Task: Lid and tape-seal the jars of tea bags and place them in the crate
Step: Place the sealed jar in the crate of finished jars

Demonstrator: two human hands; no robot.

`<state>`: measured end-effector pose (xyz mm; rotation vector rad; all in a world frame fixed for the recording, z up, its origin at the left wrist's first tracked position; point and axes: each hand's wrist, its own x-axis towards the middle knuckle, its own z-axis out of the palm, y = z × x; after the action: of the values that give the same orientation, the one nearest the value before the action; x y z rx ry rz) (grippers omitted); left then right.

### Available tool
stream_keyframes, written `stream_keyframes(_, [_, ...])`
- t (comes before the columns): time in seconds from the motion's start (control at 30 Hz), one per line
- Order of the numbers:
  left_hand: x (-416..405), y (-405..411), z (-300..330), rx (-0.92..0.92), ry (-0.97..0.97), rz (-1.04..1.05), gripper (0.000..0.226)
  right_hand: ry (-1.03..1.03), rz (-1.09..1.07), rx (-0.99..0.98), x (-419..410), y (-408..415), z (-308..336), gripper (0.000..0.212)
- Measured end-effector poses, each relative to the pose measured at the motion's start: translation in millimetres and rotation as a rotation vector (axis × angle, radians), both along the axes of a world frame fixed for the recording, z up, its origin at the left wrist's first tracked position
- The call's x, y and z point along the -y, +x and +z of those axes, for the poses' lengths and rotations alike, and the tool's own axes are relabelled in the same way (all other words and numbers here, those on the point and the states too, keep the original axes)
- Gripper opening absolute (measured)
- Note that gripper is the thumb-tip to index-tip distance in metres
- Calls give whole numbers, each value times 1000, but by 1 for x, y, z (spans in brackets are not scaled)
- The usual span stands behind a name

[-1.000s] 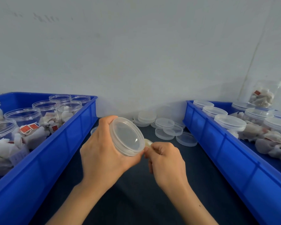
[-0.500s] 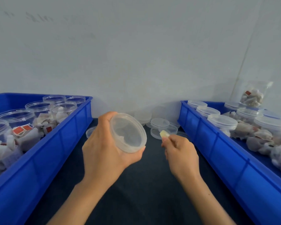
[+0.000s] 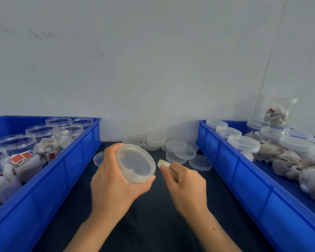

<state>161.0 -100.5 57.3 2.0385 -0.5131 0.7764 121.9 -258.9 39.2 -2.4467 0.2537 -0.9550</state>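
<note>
My left hand (image 3: 115,186) grips a clear lidded jar (image 3: 135,163) tipped on its side, lid facing me, over the dark table. My right hand (image 3: 185,184) is closed just right of the jar and pinches a small pale piece of tape (image 3: 163,163) between thumb and forefinger, a short gap from the lid's rim. A blue crate on the left (image 3: 49,180) holds several open jars of tea bags (image 3: 16,157). A blue crate on the right (image 3: 244,180) holds several lidded jars (image 3: 244,144).
Loose clear lids (image 3: 176,148) lie piled on the dark table (image 3: 153,224) by the white wall, with one more lid (image 3: 98,158) beside the left crate. One jar of tea bags (image 3: 277,113) sits on top of others at the far right.
My right hand pulled away from the jar's rim to the right with the tape piece, then came back close to the lid. The jar stays held in my left hand.
</note>
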Motion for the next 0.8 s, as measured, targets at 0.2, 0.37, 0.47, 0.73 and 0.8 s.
stream_keyframes(0.2, [-3, 8, -8, -196, -244, -95, 88, -291, 113, -195, 2, 16, -36, 27])
stream_keyframes(0.37, [-6, 17, -12, -343, -323, -171, 90, -208, 153, -353, 0, 17, -41, 33])
stream_keyframes(0.47, [-6, 20, -8, -398, -351, -223, 79, 574, 453, -231, -7, 9, -15, 30])
stream_keyframes(0.73, [19, 1, 18, -452, -458, -381, 69, 1013, 803, -71, -27, -2, 20, 49])
stream_keyframes(0.8, [25, 4, 23, -470, -461, -400, 50, 1095, 780, -34, -25, -3, 28, 48])
